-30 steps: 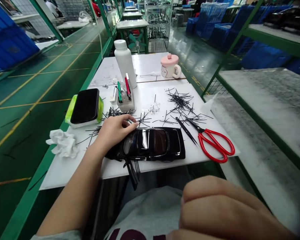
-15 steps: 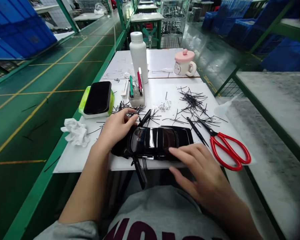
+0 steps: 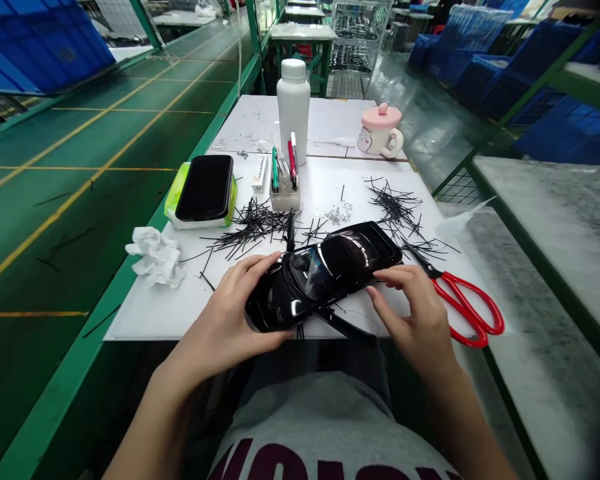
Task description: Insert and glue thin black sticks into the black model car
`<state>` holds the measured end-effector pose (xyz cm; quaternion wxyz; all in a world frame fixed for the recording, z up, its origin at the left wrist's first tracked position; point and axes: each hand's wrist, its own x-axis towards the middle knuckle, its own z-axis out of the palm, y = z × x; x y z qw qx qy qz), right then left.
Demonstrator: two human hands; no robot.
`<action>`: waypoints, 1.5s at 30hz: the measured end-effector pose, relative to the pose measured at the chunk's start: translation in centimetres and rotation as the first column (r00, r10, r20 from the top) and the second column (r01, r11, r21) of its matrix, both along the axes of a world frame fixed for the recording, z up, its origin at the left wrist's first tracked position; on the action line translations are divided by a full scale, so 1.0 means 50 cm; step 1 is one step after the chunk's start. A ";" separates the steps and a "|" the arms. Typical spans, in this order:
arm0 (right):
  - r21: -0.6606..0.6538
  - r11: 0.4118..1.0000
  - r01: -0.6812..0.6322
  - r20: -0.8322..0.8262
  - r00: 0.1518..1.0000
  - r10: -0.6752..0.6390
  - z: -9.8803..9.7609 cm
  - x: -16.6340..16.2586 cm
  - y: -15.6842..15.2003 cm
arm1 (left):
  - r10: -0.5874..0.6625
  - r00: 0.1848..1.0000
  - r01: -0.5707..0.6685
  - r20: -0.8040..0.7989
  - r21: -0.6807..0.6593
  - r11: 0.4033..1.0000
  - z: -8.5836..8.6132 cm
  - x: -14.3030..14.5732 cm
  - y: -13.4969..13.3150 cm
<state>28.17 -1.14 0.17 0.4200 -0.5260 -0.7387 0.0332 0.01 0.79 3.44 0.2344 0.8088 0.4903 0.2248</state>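
Note:
A glossy black model car lies at a slant over the near part of the white tabletop, its front to the left. Both its doors stand open; the near door sticks out over the table edge. My left hand is closed around the front end, fingers on the far side and thumb along the near side. Beside the rear near side is my right hand, thumb and forefinger apart, with nothing between them; the fingertips are at the car's edge, and I cannot tell if they touch it.
Red-handled scissors lie on the right. Loose black strips are piled behind the car, with more strips farther right. A pen holder, white bottle, lidded mug, phone and crumpled tissue stand around.
The car has turned, its rear swinging away from me. My left hand has moved from the far door to grip the front end. My right hand has shifted to the rear side.

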 end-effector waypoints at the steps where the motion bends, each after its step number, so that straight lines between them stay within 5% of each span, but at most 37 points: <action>1: -0.008 1.000 -0.017 -0.022 1.000 0.017 0.002 -0.001 -0.004 | 0.015 1.000 -0.017 0.026 0.043 0.999 0.002 0.004 -0.005; 3: -0.018 0.999 0.030 -0.032 0.999 -0.030 0.003 0.007 -0.010 | 0.044 0.997 -0.050 0.059 0.114 0.992 0.006 0.008 -0.013; 7: -0.051 0.935 0.350 0.138 0.930 -0.341 -0.017 0.054 -0.003 | 0.080 0.992 -0.098 0.093 0.199 0.975 0.010 0.014 -0.018; 10: -0.157 0.897 0.413 0.317 0.881 -0.351 -0.035 0.086 0.013 | 0.097 0.986 -0.124 0.134 0.215 0.969 0.010 0.023 -0.018; 16: -0.245 0.896 0.372 0.261 0.915 -0.309 0.002 0.106 0.027 | 0.137 0.962 -0.192 0.238 0.225 0.955 0.015 0.047 -0.013; 19: -0.220 0.936 0.275 -0.169 0.934 -0.314 0.050 0.092 0.006 | 0.116 0.962 -0.185 0.248 0.276 0.943 0.019 0.056 -0.009; 22: -0.107 0.980 0.165 -0.517 0.833 -0.197 0.080 0.057 -0.021 | 0.103 0.963 -0.178 0.251 0.298 0.938 0.022 0.062 -0.008; 29: -0.033 0.999 -0.013 -0.251 0.968 0.005 0.067 0.010 -0.019 | 0.122 0.961 -0.192 0.250 0.281 0.940 0.021 0.062 -0.012; 36: -0.031 0.997 -0.076 -0.014 0.997 0.076 0.089 0.013 -0.003 | 0.122 0.967 -0.183 0.225 0.277 0.943 0.027 0.065 -0.023; 45: -0.151 0.979 -0.140 -0.313 0.946 0.087 0.065 0.017 -0.009 | 0.103 0.972 -0.157 0.212 0.259 0.953 -0.005 0.037 -0.027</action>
